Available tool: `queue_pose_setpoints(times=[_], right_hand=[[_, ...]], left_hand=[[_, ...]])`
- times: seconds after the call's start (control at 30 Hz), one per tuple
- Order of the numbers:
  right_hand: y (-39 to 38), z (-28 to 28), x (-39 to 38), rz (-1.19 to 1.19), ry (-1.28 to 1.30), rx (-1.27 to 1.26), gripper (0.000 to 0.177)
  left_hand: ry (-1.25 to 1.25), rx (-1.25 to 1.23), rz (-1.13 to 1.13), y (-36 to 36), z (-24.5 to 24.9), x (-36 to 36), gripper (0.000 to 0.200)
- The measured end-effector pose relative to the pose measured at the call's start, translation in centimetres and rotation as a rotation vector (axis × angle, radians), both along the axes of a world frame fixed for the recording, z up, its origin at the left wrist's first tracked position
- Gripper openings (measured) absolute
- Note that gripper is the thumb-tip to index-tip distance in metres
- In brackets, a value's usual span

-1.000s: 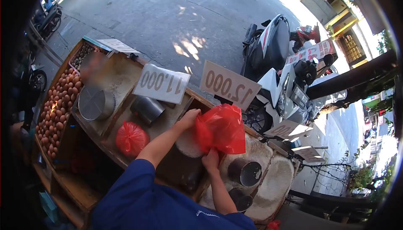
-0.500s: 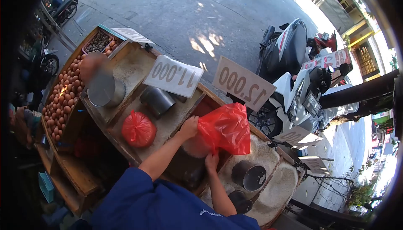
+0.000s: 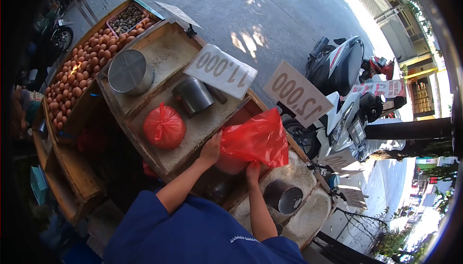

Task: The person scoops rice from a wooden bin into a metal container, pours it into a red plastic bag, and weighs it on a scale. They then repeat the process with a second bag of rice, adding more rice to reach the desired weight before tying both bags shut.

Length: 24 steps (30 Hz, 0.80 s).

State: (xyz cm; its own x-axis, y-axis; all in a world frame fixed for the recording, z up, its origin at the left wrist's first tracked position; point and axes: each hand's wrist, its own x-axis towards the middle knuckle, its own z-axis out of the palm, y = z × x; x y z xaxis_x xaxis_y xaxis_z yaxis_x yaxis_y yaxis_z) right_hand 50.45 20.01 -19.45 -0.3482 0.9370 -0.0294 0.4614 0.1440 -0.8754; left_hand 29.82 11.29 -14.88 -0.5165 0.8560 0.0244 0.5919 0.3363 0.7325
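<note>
A red plastic bag (image 3: 258, 141) is stretched between my two hands above the wooden stall. My left hand (image 3: 211, 149) is closed on the bag's left edge. On its lower edge, my right hand (image 3: 253, 171) pinches the plastic with thumb and fingers. Below the bag is a pale, blurred patch whose contents I cannot make out. To the left of my left hand, a tied, full red bag (image 3: 164, 126) rests on the grain. A metal measuring can (image 3: 193, 96) lies tilted above that bag, and a dark can (image 3: 283, 196) sits to the right of my right forearm.
Wooden compartments hold pale grain (image 3: 301, 179). A large metal can (image 3: 130, 72) stands at the left, beside many brown eggs (image 3: 79, 73) and a basket of small speckled eggs (image 3: 127, 19). Price signs (image 3: 299, 93) line the far edge. Parked motorbikes (image 3: 340, 66) stand beyond it.
The camera view has shifted, moving the stall in the picture. The blurred shape over the large can is gone. Both hands keep hold of the red bag, which is now spread lower and wider.
</note>
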Motion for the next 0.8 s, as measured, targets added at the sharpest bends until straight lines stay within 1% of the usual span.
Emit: queue_pose_setpoints(times=[0.03, 0.07, 0.1, 0.13, 0.17, 0.2, 0.23, 0.27, 0.3, 0.33, 0.37, 0.4, 0.43, 0.47, 0.5, 0.53, 0.57, 0.6, 0.63, 0.67, 0.7, 0.73, 0.77, 0.8], right_hand=[[0.2, 0.2, 0.2, 0.010, -0.007, -0.001, 0.029], [1.1, 0.7, 0.4, 0.054, -0.081, -0.053, 0.031], [2.0, 1.4, 0.3, 0.095, -0.152, -0.106, 0.034], [2.9, 2.0, 0.1, 0.100, -0.156, -0.108, 0.034], [3.8, 2.9, -0.3, 0.201, -0.190, -0.070, 0.033], [4.6, 3.7, -0.5, 0.301, -0.223, -0.030, 0.033], [5.2, 4.4, -0.9, 0.304, -0.224, -0.029, 0.033], [5.5, 4.9, -1.1, 0.396, -0.310, 0.035, 0.031], [5.6, 4.9, -0.8, 0.485, -0.398, 0.099, 0.029], [5.6, 4.9, -0.4, 0.484, -0.403, 0.099, 0.029], [6.1, 4.1, 0.4, 0.533, -0.450, 0.189, 0.030], [6.3, 4.2, 0.8, 0.586, -0.498, 0.279, 0.030], [5.9, 4.2, 1.5, 0.591, -0.506, 0.282, 0.030], [4.8, 4.9, 1.8, 0.656, -0.664, 0.440, 0.027], [3.7, 5.1, 2.3, 0.719, -0.821, 0.601, 0.023], [2.6, 5.2, 2.6, 0.722, -0.826, 0.605, 0.023], [1.2, 5.0, 2.9, 0.849, -0.928, 0.594, 0.026], [-0.3, 4.7, 3.3, 0.976, -1.030, 0.580, 0.028], [-1.9, 3.7, 3.8, 0.962, -0.945, 0.688, 0.033], [-3.4, 2.6, 4.2, 0.944, -0.859, 0.792, 0.039], [-4.7, 2.7, 3.9, 0.939, -0.863, 0.793, 0.039], [-6.0, 3.0, 3.9, 1.002, -0.997, 0.783, 0.037], [-6.8, 3.9, 3.8, 1.066, -1.129, 0.770, 0.035], [-6.9, 6.0, 2.9, 1.062, -1.126, 0.769, 0.035]], left_hand=[[-0.015, -0.023, 0.015, -0.5, 0.2, 0.1, 0.049], [-0.022, -0.023, 0.025, -1.1, 0.5, 0.2, 0.049], [-0.118, -0.175, 0.051, -1.7, 0.8, 0.3, 0.049], [-0.215, -0.328, 0.073, -2.4, 1.0, 0.3, 0.050], [-0.222, -0.332, 0.077, -3.0, 2.2, 0.4, 0.050], [-0.379, -0.484, 0.085, -3.4, 3.7, 0.3, 0.053], [-0.534, -0.633, 0.093, -3.6, 4.6, 0.2, 0.056], [-0.535, -0.635, 0.092, -4.0, 3.6, 0.3, 0.056], [-0.388, -0.255, 0.079, -4.5, 2.0, 0.4, 0.057], [-0.237, 0.127, 0.065, -5.0, 0.4, 0.6, 0.057], [-0.244, 0.133, 0.070, -5.1, -0.3, 0.2, 0.057], [-0.134, 0.145, 0.008, -5.0, -0.7, -0.5, 0.055], [-0.022, 0.153, -0.056, -4.9, -1.2, -0.9, 0.052], [-0.029, 0.154, -0.056, -4.8, -1.5, -0.9, 0.052], [-0.257, 0.193, -0.010, -4.7, -2.0, -0.7, 0.050], [-0.480, 0.234, 0.038, -4.4, -2.3, -0.6, 0.047], [-0.481, 0.238, 0.037, -4.6, -3.8, -0.4, 0.047], [-0.607, 0.167, 0.094, -5.1, -6.2, -0.2, 0.047], [-0.734, 0.092, 0.149, -5.9, -7.6, 0.1, 0.047], [-0.736, 0.092, 0.143, -6.7, -7.8, 0.3, 0.047], [-0.561, -0.068, 0.151, -7.3, -8.0, 0.4, 0.047], [-0.385, -0.228, 0.158, -8.0, -8.2, 0.8, 0.046], [-0.385, -0.228, 0.155, -8.7, -8.9, 1.2, 0.046], [-0.359, -0.328, 0.039, -9.3, -10.1, 1.4, 0.047]])
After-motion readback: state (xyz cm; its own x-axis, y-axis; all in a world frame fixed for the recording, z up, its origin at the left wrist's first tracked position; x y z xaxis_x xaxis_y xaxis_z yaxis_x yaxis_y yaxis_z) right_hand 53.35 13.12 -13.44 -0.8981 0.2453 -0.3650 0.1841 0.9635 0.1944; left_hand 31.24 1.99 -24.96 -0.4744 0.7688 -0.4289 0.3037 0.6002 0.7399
